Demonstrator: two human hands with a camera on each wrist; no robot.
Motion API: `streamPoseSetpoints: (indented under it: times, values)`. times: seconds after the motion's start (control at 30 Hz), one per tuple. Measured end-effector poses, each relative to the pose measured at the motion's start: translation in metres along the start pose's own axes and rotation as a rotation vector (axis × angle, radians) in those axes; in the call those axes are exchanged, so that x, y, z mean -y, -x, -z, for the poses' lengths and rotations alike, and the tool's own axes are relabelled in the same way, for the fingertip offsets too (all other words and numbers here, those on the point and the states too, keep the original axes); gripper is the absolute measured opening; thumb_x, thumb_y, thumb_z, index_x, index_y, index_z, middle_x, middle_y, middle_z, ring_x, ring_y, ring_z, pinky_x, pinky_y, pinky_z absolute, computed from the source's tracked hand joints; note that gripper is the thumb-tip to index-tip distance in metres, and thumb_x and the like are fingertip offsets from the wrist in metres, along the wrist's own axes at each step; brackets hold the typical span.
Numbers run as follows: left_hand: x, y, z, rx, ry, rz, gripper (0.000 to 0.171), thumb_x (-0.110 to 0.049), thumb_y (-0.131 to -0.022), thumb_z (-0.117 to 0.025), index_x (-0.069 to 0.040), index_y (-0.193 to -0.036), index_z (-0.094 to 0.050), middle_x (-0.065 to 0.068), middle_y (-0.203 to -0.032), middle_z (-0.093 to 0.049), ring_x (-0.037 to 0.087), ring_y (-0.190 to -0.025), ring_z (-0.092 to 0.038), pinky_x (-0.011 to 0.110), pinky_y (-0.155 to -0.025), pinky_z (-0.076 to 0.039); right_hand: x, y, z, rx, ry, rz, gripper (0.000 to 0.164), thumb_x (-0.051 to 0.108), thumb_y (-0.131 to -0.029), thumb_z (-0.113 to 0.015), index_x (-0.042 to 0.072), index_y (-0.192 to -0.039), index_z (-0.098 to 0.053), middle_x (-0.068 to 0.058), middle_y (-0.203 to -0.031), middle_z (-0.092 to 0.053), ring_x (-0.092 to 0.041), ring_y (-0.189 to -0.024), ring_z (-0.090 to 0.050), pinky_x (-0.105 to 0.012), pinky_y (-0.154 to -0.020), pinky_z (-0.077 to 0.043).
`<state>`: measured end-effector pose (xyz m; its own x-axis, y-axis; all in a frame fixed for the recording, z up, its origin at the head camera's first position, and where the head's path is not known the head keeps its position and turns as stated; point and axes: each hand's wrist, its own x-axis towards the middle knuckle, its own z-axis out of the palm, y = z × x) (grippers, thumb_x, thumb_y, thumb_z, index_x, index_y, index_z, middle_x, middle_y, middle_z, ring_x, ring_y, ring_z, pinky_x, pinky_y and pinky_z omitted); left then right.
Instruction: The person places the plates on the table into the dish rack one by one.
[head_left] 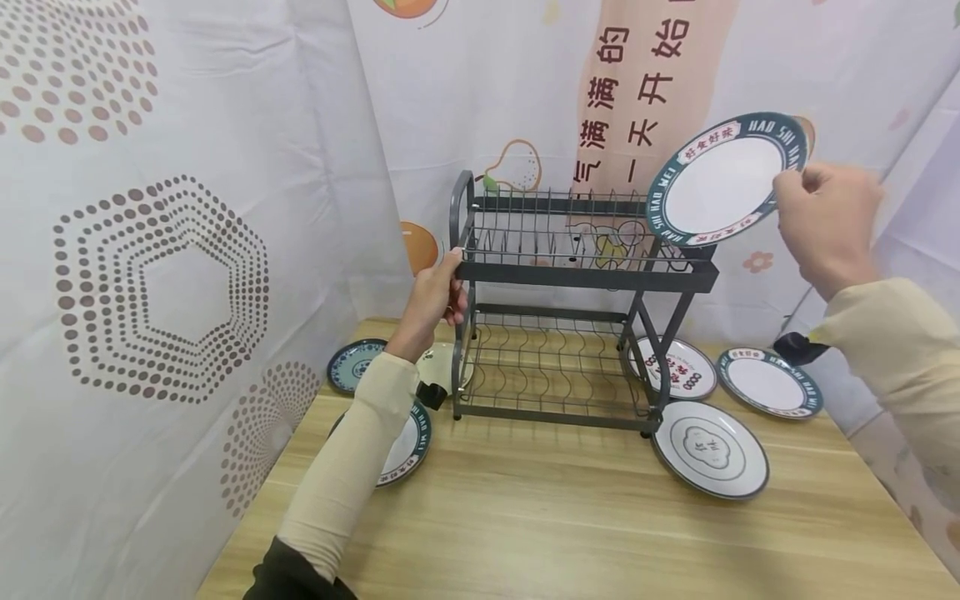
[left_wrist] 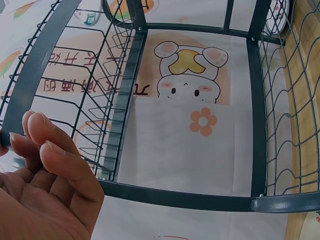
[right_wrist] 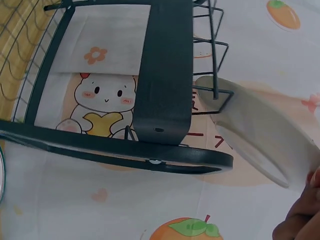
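Observation:
A dark two-tier dish rack (head_left: 585, 275) stands on the wooden table. My left hand (head_left: 435, 296) grips the left front corner of its upper tier, thumb on top and fingers curled underneath. In the left wrist view that hand (left_wrist: 60, 185) is beside the dark rail (left_wrist: 37, 75). My right hand (head_left: 832, 221) pinches the right edge of a white plate with a green lettered rim (head_left: 723, 187). The plate is tilted, over the right end of the upper tier. Seen from the right wrist, its pale underside (right_wrist: 265, 135) overlaps the rack's wire ends.
Right of the rack lie a red-lettered plate (head_left: 678, 371), a green-rimmed plate (head_left: 768, 383) and a grey-rimmed plate (head_left: 712, 450). To its left are a blue patterned plate (head_left: 351, 365), a cream dish (head_left: 435, 367) and another green-rimmed plate (head_left: 405, 446). Printed curtains (head_left: 300, 125) hang behind.

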<state>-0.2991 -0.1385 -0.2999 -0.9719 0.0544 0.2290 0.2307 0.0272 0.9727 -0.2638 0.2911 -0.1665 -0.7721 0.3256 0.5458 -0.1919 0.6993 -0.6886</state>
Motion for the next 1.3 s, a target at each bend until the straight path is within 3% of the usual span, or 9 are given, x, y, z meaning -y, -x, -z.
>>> streamPoseSetpoints:
  times: [0.07, 0.2, 0.4, 0.53, 0.7, 0.8, 1.07, 1.3]
  values:
    - [0.000, 0.000, 0.000, -0.001, 0.002, 0.004, 0.056, -0.058, -0.103, -0.050, -0.010, -0.073, -0.049, 0.004, -0.058, -0.056, 0.012, -0.040, -0.050, 0.023, -0.041, -0.042, 0.003, 0.000, -0.006, -0.040, 0.064, 0.074, 0.041, 0.018, -0.093, -0.045, 0.001, -0.056, -0.043, 0.011, -0.042, -0.036, -0.009, -0.046, -0.035, -0.021, -0.046, -0.028]
    - [0.000, 0.000, -0.001, 0.003, -0.002, 0.008, 0.056, -0.058, -0.103, -0.050, -0.010, -0.073, -0.050, 0.004, -0.058, -0.057, 0.013, -0.040, -0.051, 0.024, -0.042, -0.043, 0.009, 0.001, -0.016, -0.105, 0.143, 0.198, 0.040, 0.016, -0.091, -0.045, 0.001, -0.054, -0.043, 0.017, -0.040, -0.028, -0.012, -0.054, -0.032, -0.027, -0.064, -0.025]
    - [0.001, 0.000, 0.000, 0.004, -0.007, 0.008, 0.057, -0.058, -0.103, -0.050, -0.009, -0.074, -0.049, 0.004, -0.058, -0.057, 0.013, -0.041, -0.051, 0.026, -0.042, -0.043, 0.009, -0.003, -0.032, -0.154, 0.204, 0.297, 0.041, 0.015, -0.092, -0.046, 0.005, -0.052, -0.045, 0.025, -0.040, -0.024, -0.006, -0.051, -0.029, -0.032, -0.068, -0.026]
    - [0.001, 0.000, -0.001, -0.003, -0.007, 0.006, 0.057, -0.058, -0.103, -0.049, -0.009, -0.074, -0.049, 0.004, -0.058, -0.056, 0.013, -0.040, -0.050, 0.025, -0.041, -0.043, 0.009, -0.007, -0.041, -0.184, 0.253, 0.374, 0.039, 0.012, -0.091, -0.046, 0.005, -0.052, -0.044, 0.014, -0.040, -0.028, -0.011, -0.048, -0.030, -0.038, -0.063, -0.025]
    - [0.001, 0.000, -0.001, -0.002, -0.003, 0.014, 0.057, -0.058, -0.103, -0.049, -0.009, -0.074, -0.049, 0.004, -0.058, -0.056, 0.013, -0.040, -0.051, 0.025, -0.042, -0.043, 0.011, -0.007, -0.049, -0.158, 0.319, 0.399, 0.039, 0.014, -0.092, -0.044, 0.003, -0.054, -0.045, -0.014, -0.047, -0.044, -0.035, -0.051, -0.042, -0.048, -0.060, -0.027]
    - [0.001, -0.001, -0.002, 0.001, -0.001, 0.015, 0.057, -0.058, -0.102, -0.050, -0.009, -0.073, -0.050, 0.004, -0.058, -0.056, 0.013, -0.040, -0.051, 0.025, -0.042, -0.043, 0.012, -0.006, -0.052, -0.144, 0.339, 0.409, 0.040, 0.016, -0.094, -0.044, 0.003, -0.056, -0.048, -0.022, -0.053, -0.051, -0.045, -0.057, -0.049, -0.051, -0.057, -0.028]
    - [0.002, -0.001, 0.000, 0.004, 0.009, -0.005, 0.057, -0.058, -0.102, -0.050, -0.009, -0.074, -0.049, 0.004, -0.057, -0.056, 0.012, -0.040, -0.051, 0.025, -0.041, -0.043, 0.012, -0.004, -0.059, -0.109, 0.359, 0.415, 0.041, 0.019, -0.096, -0.045, 0.003, -0.059, -0.048, -0.023, -0.056, -0.054, -0.049, -0.062, -0.050, -0.055, -0.054, -0.029]
    - [0.002, -0.001, 0.001, 0.008, 0.005, -0.013, 0.057, -0.060, -0.102, -0.050, -0.010, -0.074, -0.049, 0.003, -0.058, -0.056, 0.012, -0.040, -0.051, 0.024, -0.042, -0.043, 0.009, -0.008, -0.057, -0.082, 0.375, 0.376, 0.039, 0.017, -0.091, -0.046, 0.005, -0.054, -0.044, -0.015, -0.048, -0.045, -0.043, -0.058, -0.044, -0.047, -0.052, -0.026]
